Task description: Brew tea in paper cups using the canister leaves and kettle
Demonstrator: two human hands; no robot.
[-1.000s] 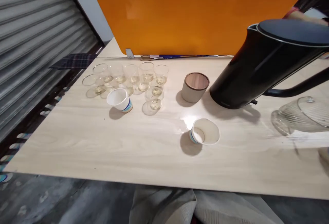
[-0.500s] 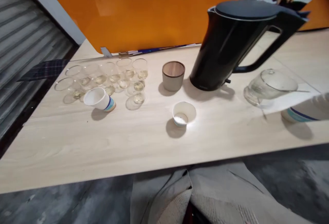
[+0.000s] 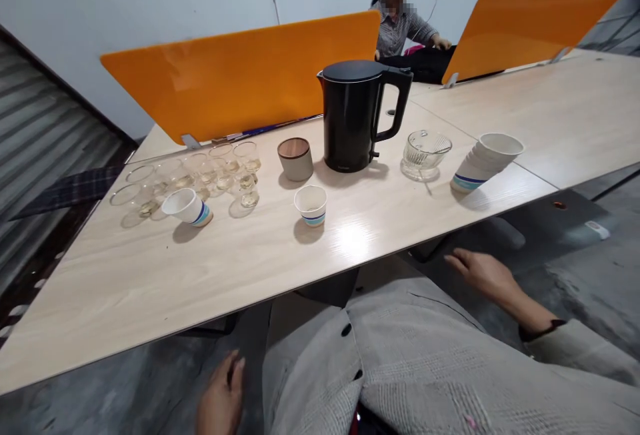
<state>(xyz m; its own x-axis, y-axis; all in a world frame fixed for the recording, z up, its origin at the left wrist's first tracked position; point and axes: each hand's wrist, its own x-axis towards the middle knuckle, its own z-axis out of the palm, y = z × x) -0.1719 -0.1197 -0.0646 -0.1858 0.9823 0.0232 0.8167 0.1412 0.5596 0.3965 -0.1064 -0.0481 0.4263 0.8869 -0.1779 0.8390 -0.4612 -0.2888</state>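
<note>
Nearest, can see left hand (image 3: 220, 398) low down, below the tabletop (image 3: 240, 268) and beside grey clothing (image 3: 410, 348), with fingers loosely curled and nothing visible in grasp. Slightly farther, can see right hand (image 3: 487, 278) off the near edge, also loosely curled and bare, closest to a stack of paper cups (image 3: 473, 172). Cannot see into either palm. On the tabletop, find a middle paper cup (image 3: 313, 213), a left paper cup (image 3: 185, 207) and, to the right, the stack, all with blue bands. Just behind the left cup, find clustered small glasses (image 3: 249, 198), with pale yellow low inside. Past the middle cup, note a grey pot (image 3: 299, 168) with a brown top, then a black kettle (image 3: 350, 128), handle to the right, and a glass bowl (image 3: 420, 167) between kettle and stack. At the back, see orange panels (image 3: 240, 78) and, between them, a person (image 3: 400, 28) in a striped shirt.
</note>
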